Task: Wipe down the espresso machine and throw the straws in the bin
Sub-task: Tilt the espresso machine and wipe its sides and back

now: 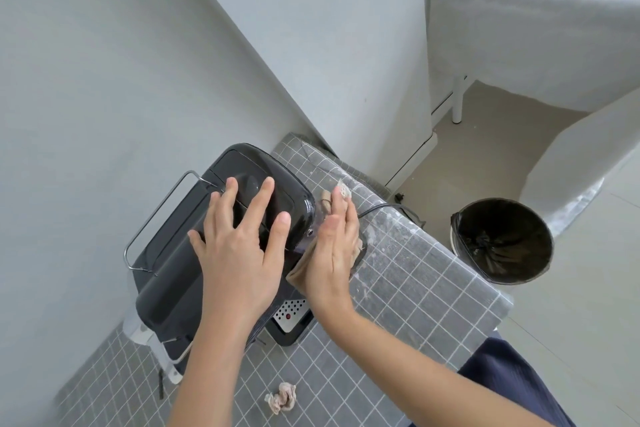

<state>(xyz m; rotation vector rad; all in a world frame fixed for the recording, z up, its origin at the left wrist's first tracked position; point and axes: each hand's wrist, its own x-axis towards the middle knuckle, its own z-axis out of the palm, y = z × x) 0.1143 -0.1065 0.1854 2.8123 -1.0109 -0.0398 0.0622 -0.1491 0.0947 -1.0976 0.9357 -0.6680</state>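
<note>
One glossy black espresso machine [221,236] stands on the grey grid-patterned tablecloth [408,288]. The left hand [239,253] lies flat on top, fingers spread, gripping nothing. The right hand [337,246], fingers straight, presses one beige cloth [298,274], mostly hidden, against the machine's side. One crumpled wad [281,398] lies nearer; one black-lined bin [502,241] stands beside the table.

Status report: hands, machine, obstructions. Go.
Left hand flat on espresso machine top, bracing. Right hand pressing cloth against its side. Bin open beside table. Nothing blocking.
</note>
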